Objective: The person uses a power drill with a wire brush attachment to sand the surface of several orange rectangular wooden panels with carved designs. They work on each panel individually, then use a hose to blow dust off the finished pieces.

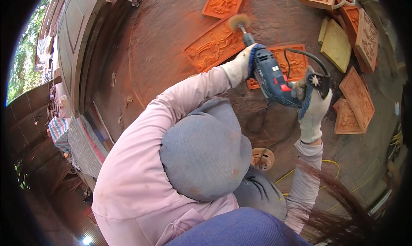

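Observation:
My left hand (pixel 241 66), in a white and blue work glove, wraps the front of a dark electric drill (pixel 269 76) with red switches. The handle at the rear is gripped by my gloved right hand (pixel 315 106). A round tan brush or buffing wheel (pixel 239 22), blurred, sits on the drill's shaft. It is over the upper right end of an orange-brown carved wooden panel (pixel 214 46); whether it touches cannot be made out. Another carved panel (pixel 296 59) lies partly hidden under the drill, and a third carved panel (pixel 224 2) is at the top.
More carved panels (pixel 357 100) and yellowish boards (pixel 336 45) lie at the right. Large wooden frames (pixel 79 44) stand at the left. A dark cord (pixel 313 53) loops from the drill; a yellow cable (pixel 332 161) crosses the ground. A round grey cloth-covered shape (pixel 204 149) fills the middle.

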A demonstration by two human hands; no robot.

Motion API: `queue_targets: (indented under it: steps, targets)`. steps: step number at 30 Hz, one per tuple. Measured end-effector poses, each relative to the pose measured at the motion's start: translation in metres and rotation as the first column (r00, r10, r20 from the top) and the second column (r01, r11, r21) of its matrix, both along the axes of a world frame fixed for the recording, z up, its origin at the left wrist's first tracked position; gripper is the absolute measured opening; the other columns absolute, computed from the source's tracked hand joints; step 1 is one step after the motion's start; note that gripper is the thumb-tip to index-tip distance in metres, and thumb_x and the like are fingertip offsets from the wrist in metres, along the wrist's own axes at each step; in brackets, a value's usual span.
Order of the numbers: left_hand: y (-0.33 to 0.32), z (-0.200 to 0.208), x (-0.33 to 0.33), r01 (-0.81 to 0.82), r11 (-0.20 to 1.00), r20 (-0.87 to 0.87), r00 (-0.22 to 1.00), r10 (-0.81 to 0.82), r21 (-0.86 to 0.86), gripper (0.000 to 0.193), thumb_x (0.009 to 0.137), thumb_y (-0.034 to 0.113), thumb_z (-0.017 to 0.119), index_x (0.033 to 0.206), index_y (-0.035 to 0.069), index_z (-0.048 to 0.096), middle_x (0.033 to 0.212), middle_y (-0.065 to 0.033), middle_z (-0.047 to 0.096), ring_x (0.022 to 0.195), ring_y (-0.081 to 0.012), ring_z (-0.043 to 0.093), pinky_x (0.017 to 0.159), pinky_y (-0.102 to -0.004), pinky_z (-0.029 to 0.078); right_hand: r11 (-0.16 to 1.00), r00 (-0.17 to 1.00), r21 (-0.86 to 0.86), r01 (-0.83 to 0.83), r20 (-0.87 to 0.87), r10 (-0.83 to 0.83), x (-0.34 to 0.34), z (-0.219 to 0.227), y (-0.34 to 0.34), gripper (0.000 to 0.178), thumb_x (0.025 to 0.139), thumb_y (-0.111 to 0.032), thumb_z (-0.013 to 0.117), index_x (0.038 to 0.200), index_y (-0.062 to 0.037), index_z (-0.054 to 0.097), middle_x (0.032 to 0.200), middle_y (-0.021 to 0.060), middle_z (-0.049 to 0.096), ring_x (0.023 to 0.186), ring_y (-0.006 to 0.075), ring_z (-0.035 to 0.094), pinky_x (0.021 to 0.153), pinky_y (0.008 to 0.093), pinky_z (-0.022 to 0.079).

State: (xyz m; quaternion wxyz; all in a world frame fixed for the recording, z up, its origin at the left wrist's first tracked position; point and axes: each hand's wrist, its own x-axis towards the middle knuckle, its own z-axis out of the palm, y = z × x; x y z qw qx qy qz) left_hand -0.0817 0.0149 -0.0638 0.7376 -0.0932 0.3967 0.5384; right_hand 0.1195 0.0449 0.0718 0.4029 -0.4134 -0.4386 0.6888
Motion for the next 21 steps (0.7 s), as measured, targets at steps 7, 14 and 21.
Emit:
queue_targets:
  steps: [7, 14, 21]
  targets:
    - [0.003, 0.007, -0.031, -0.036, 0.995, -0.014, 0.999, 0.034, -0.091, 0.021, 0.083, 0.030, 0.061, 0.085, 0.009, 0.062, 0.076, -0.0092, 0.067, 0.065, -0.0258, 0.065, 0.067, -0.0424, 0.056, 0.997, 0.998, -0.055, 0.058, -0.036, -0.060, -0.023, -0.011, -0.010, 0.018, 0.093, -0.014, 0.057, 0.085, 0.0016, 0.061, 0.064, 0.0048, 0.059, 0.052, 0.0090, 0.053, 0.047, 0.0232, 0.042]
    - [-0.030, -0.004, 0.021, -0.005, 0.994, -0.125, 0.992, -0.009, -0.112, 0.022, 0.086, 0.027, 0.063, 0.098, 0.009, 0.060, 0.081, -0.0071, 0.067, 0.069, -0.0222, 0.066, 0.067, -0.0401, 0.056, 0.992, 0.993, -0.041, 0.120, 0.029, -0.118, 0.028, -0.016, -0.042, 0.020, 0.093, -0.020, 0.058, 0.093, 0.0003, 0.062, 0.068, 0.0060, 0.062, 0.053, 0.0087, 0.054, 0.048, 0.0227, 0.041]
    - [-0.050, -0.014, 0.029, 0.020, 0.971, -0.078, 0.996, -0.040, -0.239, 0.027, 0.088, 0.030, 0.061, 0.104, 0.009, 0.058, 0.087, -0.0074, 0.066, 0.073, -0.0209, 0.066, 0.069, -0.0382, 0.055, 0.989, 0.993, -0.108, 0.099, 0.070, -0.092, 0.041, -0.009, -0.047, 0.021, 0.093, -0.020, 0.058, 0.095, 0.0007, 0.061, 0.072, 0.0069, 0.064, 0.059, 0.0118, 0.060, 0.054, 0.0235, 0.046]
